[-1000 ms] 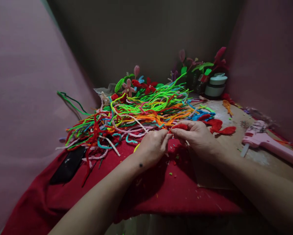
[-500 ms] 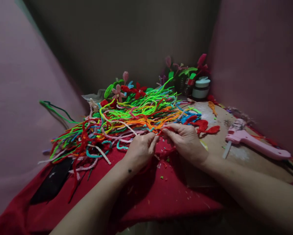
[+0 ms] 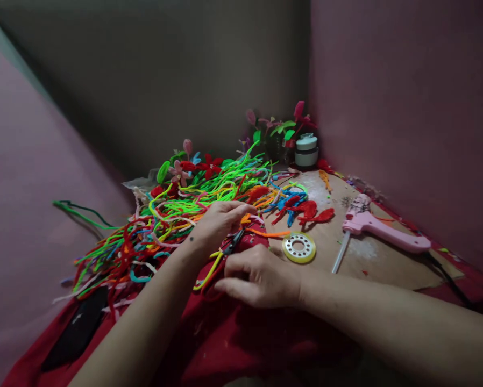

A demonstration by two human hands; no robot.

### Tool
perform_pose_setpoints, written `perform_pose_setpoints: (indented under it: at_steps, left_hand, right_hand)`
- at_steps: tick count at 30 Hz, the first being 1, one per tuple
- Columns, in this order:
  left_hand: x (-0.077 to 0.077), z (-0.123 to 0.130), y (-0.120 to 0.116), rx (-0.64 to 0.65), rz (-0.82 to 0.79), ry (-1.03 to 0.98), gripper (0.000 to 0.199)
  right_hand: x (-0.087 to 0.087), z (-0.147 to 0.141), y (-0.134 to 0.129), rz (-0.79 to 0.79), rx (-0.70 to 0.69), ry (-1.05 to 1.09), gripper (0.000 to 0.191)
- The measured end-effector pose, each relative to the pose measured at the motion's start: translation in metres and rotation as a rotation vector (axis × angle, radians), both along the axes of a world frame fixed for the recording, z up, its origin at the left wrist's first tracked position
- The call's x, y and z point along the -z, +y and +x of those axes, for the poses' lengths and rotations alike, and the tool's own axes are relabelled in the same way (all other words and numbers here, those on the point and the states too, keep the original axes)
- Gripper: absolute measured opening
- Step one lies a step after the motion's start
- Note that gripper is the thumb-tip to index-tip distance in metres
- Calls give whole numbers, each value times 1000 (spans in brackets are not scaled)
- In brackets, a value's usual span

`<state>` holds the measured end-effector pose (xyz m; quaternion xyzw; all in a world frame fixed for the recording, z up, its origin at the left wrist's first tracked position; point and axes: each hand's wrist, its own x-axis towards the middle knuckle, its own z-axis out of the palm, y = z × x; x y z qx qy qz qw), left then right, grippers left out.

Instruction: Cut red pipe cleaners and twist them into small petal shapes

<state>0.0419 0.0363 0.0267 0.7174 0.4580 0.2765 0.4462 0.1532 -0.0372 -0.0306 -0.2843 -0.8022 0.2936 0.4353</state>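
Observation:
My left hand (image 3: 221,220) stretches over the heap of colourful pipe cleaners (image 3: 193,199), fingers extended to the right; nothing shows in them. Just below it lie pliers (image 3: 232,243) with dark jaws and yellow and red handles. Beside the handles is my right hand (image 3: 261,277), its fingers bent with a gap between thumb and index finger; its fingertips are close to the pliers, and I see no firm hold. An orange pipe cleaner (image 3: 271,234) runs right from the jaws toward a yellow tape roll (image 3: 299,248). A red fuzzy petal (image 3: 260,192) lies on the heap's right side.
A pink glue gun (image 3: 386,231) rests on the cardboard (image 3: 322,274) at the right. Red petal pieces (image 3: 316,212) lie behind the tape. A lidded jar (image 3: 306,150) and fuzzy flowers (image 3: 211,166) stand at the back. A black flat object (image 3: 78,328) is on the red cloth (image 3: 225,344).
My hands have parted and no longer pinch the red pipe cleaner. The left reaches over the heap; the right has moved down and left to the pliers. The view has shifted right, showing the tape.

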Motion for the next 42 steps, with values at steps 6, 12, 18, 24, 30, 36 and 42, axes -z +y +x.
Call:
perform_pose_setpoints:
  at_steps: [6,12,18,24,30,36,42]
  left_hand:
    - [12,67,18,231,33,157,28]
    - [15,89,33,197,106,226,23]
    - [-1,54,23,83,168,282,29]
    - [-6,-14,5,-117,110,274,29]
    - [-1,-72,-22,66,12,428,24]
    - [17,-85,-44,133,226,832,23]
    - [37,-87,-39,123,395,916,27]
  right_hand:
    - [3,-2,-1,97,-51,-215,27]
    - [8,-3,4,88,-67,-254,22]
    - [4,-3,0,113,-82,-303,22]
    - [1,0,-8,189,-132,-341,22]
    - [3,1,-13,290,-182,-420,21]
    - [6,-19,-21,552,-224,-537,12]
    - [-3,-33,-17,624,-263,-578,10]
